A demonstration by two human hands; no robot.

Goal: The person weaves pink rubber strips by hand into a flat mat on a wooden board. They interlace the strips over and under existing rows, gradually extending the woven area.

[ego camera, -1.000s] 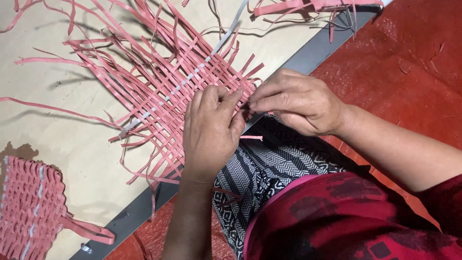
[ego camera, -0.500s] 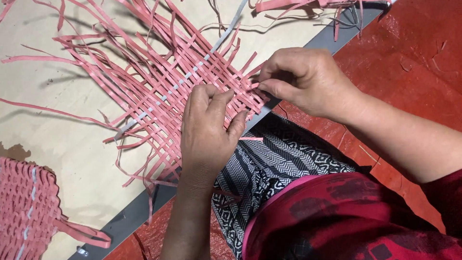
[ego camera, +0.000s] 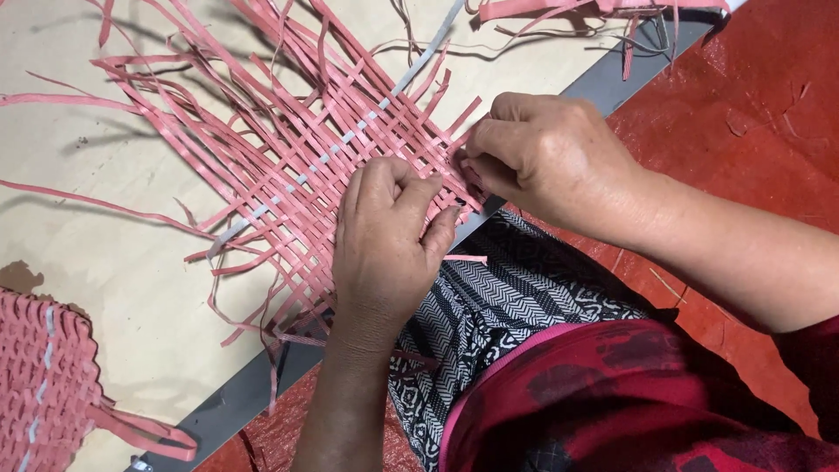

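A loosely woven mat of pink strips (ego camera: pixel 297 149) lies on a pale board (ego camera: pixel 114 262), with one white strip (ego camera: pixel 350 138) running diagonally through it. My left hand (ego camera: pixel 384 240) rests on the mat's near edge, fingers curled and pressing down on the woven strips. My right hand (ego camera: pixel 546 157) is just to the right at the mat's corner, its fingers pinching the ends of pink strips. The fingertips of both hands are partly hidden among the strips.
A finished pink woven piece (ego camera: pixel 39 385) lies at the lower left on the board. More loose pink strips (ego camera: pixel 594 10) lie at the top. The board has a grey edge (ego camera: pixel 245 398). A red woven sheet (ego camera: pixel 760 114) covers the floor. My patterned black and white clothing (ego camera: pixel 516 297) is below.
My right hand has moved up and right along the mat's edge, away from the left hand. My left hand has stayed on the strips, fingers shifting slightly.
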